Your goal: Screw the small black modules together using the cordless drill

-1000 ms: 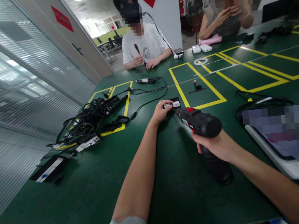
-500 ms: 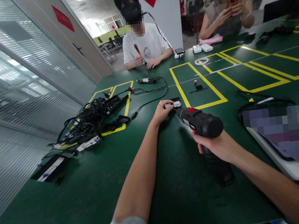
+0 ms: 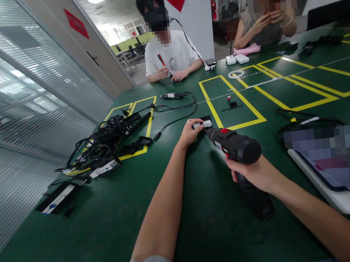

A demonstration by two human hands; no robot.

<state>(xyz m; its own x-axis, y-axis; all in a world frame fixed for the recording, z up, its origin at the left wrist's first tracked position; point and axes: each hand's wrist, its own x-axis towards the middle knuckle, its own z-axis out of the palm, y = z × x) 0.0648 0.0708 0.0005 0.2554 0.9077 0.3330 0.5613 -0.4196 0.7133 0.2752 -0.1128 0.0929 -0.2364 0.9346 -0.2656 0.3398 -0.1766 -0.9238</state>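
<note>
My right hand (image 3: pixel 254 172) is wrapped round the grip of a black cordless drill (image 3: pixel 237 147) with a red switch on top. The drill's nose points at a small black device with a white label (image 3: pixel 203 124) lying on the green table (image 3: pixel 109 221). My left hand (image 3: pixel 190 132) is closed over the left end of that device and holds it down against the table. The drill tip sits right at the device's near edge; whether it touches is hard to tell.
A tangle of black cables and power adapters (image 3: pixel 107 138) lies at the left. Yellow tape boxes (image 3: pixel 230 96) mark the table. A white power strip (image 3: pixel 324 186) sits at the right. Across the table two people (image 3: pixel 169 52) sit, one holding a red screwdriver.
Only the camera has shifted slightly. Both hands, the drill and the device stay as they were.
</note>
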